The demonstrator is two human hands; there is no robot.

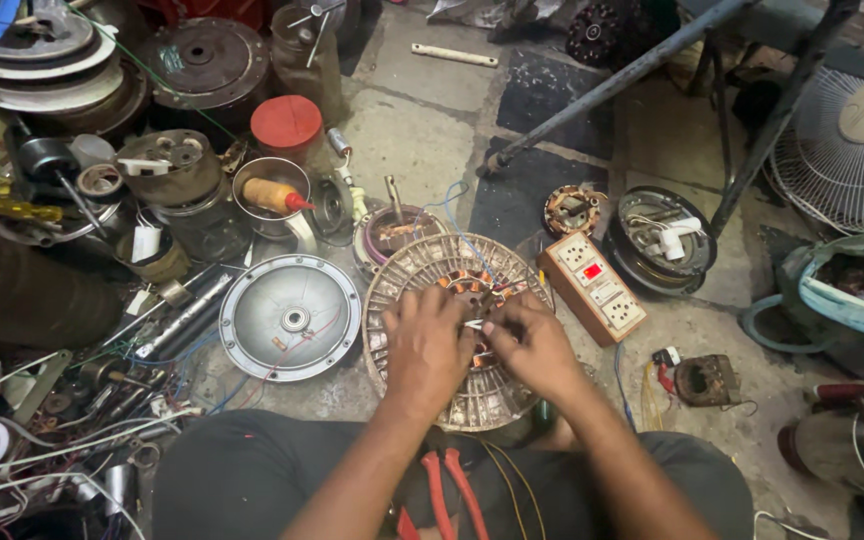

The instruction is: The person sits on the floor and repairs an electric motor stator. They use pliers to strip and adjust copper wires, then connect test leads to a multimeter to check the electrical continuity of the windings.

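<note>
Left hand (424, 350): your fingers curl closed over the round, ribbed grey metal fan stator (457, 335), near centre on the floor.
Right hand (537, 350): you pinch a thin white wire end (474, 324).
Progress: copper windings exposed; silver round cover (290, 316) lies off, left; reassembly remains.

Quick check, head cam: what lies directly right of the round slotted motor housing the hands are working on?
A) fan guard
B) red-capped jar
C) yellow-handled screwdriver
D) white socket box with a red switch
D: the white socket box sits against the right edge of the round slotted housing, where the left hand and right hand meet over the windings.
</note>
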